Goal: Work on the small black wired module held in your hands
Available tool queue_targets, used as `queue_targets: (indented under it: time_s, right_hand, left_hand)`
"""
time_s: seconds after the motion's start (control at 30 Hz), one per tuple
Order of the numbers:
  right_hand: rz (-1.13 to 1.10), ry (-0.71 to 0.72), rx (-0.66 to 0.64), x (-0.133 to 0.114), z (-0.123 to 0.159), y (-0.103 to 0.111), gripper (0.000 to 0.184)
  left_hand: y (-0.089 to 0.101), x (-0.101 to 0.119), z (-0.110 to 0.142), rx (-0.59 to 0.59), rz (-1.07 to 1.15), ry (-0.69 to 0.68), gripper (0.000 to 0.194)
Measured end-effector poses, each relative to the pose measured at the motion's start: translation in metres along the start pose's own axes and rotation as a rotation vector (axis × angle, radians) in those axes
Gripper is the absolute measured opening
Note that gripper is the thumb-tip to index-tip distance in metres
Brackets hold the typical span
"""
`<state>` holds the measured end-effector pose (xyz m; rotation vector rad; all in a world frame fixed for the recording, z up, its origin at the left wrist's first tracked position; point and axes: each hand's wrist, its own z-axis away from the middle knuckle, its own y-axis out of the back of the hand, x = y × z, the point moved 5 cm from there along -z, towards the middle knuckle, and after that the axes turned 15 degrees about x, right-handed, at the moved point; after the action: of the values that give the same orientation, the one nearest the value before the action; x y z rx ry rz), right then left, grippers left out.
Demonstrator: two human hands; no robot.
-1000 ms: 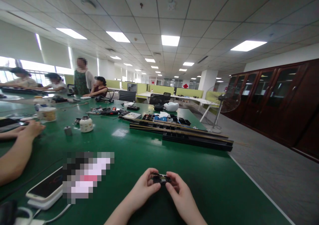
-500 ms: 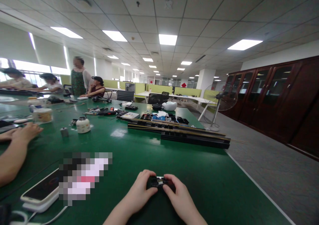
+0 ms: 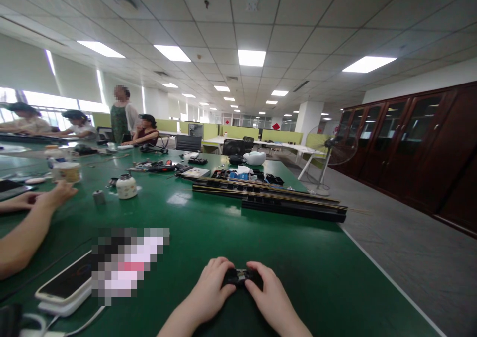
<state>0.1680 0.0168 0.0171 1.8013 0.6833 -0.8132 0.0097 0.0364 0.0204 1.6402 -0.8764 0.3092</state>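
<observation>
Low over the front of the green table, both my hands grip a small black part with a shiny metal piece (image 3: 241, 276) in its middle. My left hand (image 3: 213, 288) closes on its left end, thumb in front and fingers behind. On the other end, my right hand (image 3: 267, 291) pinches it between thumb and fingers. Its exact kind is too small to make out, and my fingers hide both ends.
Left of my hands lie a phone (image 3: 69, 278) on a white block with cables and a blurred bright screen. A neighbour's hands (image 3: 50, 198) work at the far left. A jar (image 3: 126, 187) and metal cylinder (image 3: 99, 197) stand ahead. Long black rails (image 3: 294, 211) with thin rods lie across.
The black part has tilted slightly between my hands, which keep hold of it. The neighbour's nearer hand has moved to the right and up toward the tub.
</observation>
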Motion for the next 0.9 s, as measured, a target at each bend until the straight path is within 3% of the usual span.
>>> queue_targets:
  time_s: [0.27,0.47,0.77,0.9]
  right_hand:
    - [0.012,0.102,-0.026,-0.012,0.002,0.0,0.022]
    - [0.041,0.074,-0.036,-0.012,0.002,0.0,0.021]
    - [0.06,0.072,-0.026,-0.011,0.002,-0.001,0.02]
    - [0.061,0.072,-0.026,-0.011,0.002,-0.002,0.02]
  left_hand:
    - [-0.002,-0.004,-0.001,0.02,0.06,0.01,0.041]
    - [-0.002,-0.005,-0.001,0.029,0.069,0.026,0.031]
    - [-0.001,-0.008,-0.003,0.037,0.101,0.054,0.04]
    - [-0.001,-0.008,-0.002,0.038,0.102,0.05,0.032]
